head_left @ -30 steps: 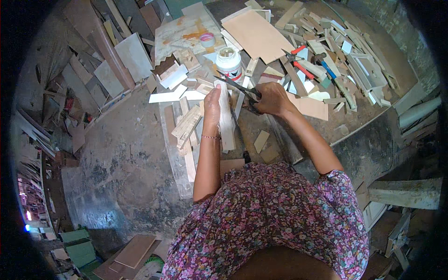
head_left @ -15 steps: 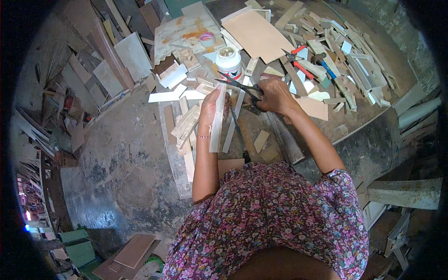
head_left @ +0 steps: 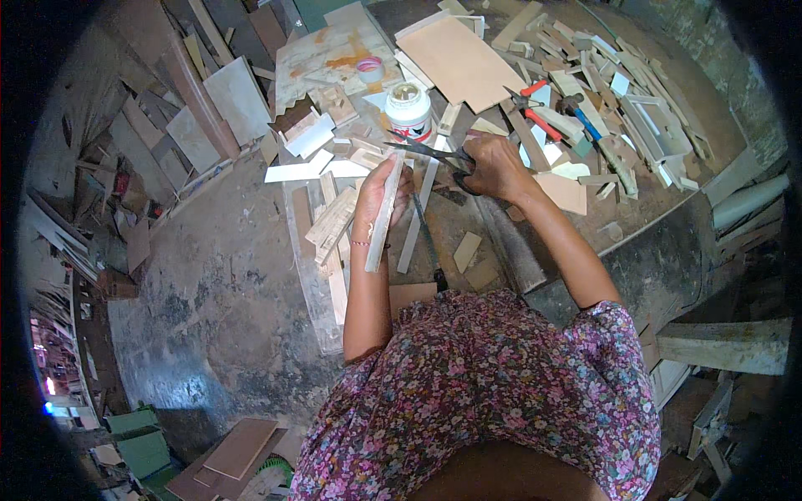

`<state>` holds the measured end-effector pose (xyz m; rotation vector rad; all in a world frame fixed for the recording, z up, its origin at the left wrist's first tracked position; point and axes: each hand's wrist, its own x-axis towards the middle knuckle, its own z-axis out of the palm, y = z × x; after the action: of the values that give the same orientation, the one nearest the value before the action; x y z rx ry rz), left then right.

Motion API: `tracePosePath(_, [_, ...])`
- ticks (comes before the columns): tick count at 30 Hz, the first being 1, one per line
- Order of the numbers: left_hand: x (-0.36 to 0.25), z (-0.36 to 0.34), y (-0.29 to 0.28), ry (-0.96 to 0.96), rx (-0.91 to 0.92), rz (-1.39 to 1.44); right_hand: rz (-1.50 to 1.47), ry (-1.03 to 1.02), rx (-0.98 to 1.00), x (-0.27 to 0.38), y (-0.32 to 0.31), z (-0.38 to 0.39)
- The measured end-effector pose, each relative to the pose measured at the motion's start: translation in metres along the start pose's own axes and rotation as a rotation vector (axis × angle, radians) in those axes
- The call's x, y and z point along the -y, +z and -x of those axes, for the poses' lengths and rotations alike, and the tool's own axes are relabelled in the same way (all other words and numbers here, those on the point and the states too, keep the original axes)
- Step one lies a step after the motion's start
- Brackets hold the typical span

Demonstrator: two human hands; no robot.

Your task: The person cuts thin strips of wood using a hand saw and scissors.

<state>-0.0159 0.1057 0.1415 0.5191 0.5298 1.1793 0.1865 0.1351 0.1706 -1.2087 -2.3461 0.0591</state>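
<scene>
My left hand (head_left: 380,196) grips a narrow, pale wooden strip (head_left: 383,221) that stands tilted, its lower end over my wrist. In my right hand (head_left: 494,165) is a pair of dark scissors (head_left: 430,150), fingers closed round the handles. The blades are slightly parted and point left, close to the strip's top end; whether they touch it I cannot tell. Just beyond the blades stands an open white tub (head_left: 408,117) with pale matter at its rim. A thin dark rod-like tool (head_left: 426,238) lies beneath, between my arms.
Wood offcuts (head_left: 334,221) lie left of my left hand. Red-handled pliers (head_left: 537,113) and a blue-and-black-headed hammer (head_left: 597,138) rest among a scrap heap at the right. A tan board (head_left: 455,63) lies at the back, near a pink-and-white tape roll (head_left: 369,69).
The strip's lower end has swung a little to the left, so it leans more. My right hand and the scissors have shifted only slightly.
</scene>
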Motion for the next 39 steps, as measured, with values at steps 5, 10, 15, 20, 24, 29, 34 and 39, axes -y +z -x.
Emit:
tracePosePath(5, [-0.001, -0.001, -0.004, -0.034, 0.040, 0.044, -0.023, 0.025, 0.051, -0.005, 0.002, -0.001])
tracePosePath(10, [0.003, -0.008, -0.016, -0.049, 0.134, 0.216, -0.021, 0.047, 0.080, -0.003, 0.003, -0.002])
tracePosePath(15, [0.000, -0.006, -0.018, -0.090, 0.167, 0.242, -0.004, 0.042, 0.085, -0.001, 0.002, -0.004])
tracePosePath(20, [-0.001, -0.008, -0.022, -0.093, 0.182, 0.270, 0.005, 0.041, 0.088, -0.007, 0.010, -0.007])
tracePosePath(24, [-0.002, -0.009, -0.024, -0.117, 0.200, 0.298, 0.032, 0.012, 0.015, -0.005, 0.013, -0.008])
tracePosePath(29, [-0.001, -0.011, -0.026, -0.109, 0.232, 0.299, 0.043, 0.031, 0.031, 0.000, 0.008, -0.010])
tracePosePath(34, [0.000, -0.010, -0.026, -0.141, 0.273, 0.339, 0.047, 0.018, 0.012, -0.009, 0.014, -0.011])
tracePosePath(39, [0.001, -0.010, -0.027, -0.076, 0.199, 0.287, 0.034, 0.011, 0.065, 0.000, 0.003, -0.012])
